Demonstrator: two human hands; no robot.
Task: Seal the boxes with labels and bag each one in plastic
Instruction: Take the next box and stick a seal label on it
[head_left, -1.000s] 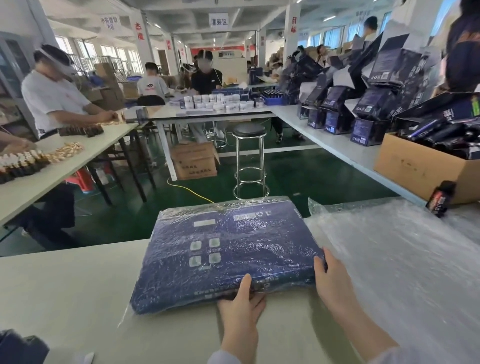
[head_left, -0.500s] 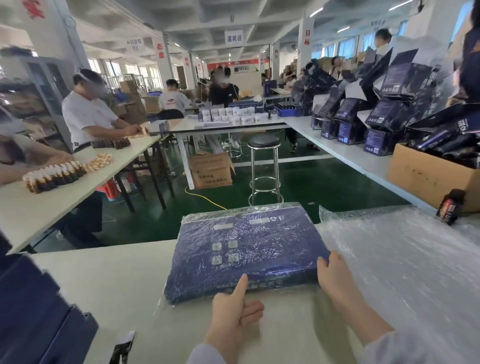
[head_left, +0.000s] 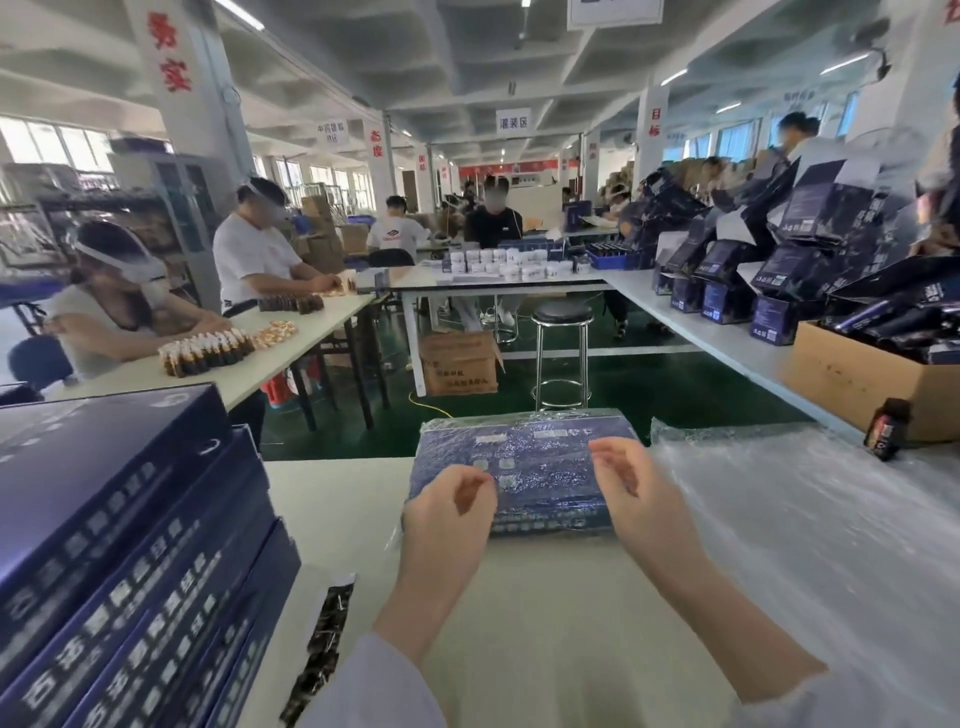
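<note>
The left hand and right hand have let go of the bagged box and now hover over its near edge, fingers loosely curled and empty. The box lies flat at twelve o'clock, apparently finished. The stacked boxes wait at nine o'clock and the plastic bags at three.

Bagged box at the far edge of the tabletop, dead centre; left hand and right hand over its near side. Box stack left of it, label strip just beside the stack. Plastic bags right, small bottle behind them beside a carton.
</note>
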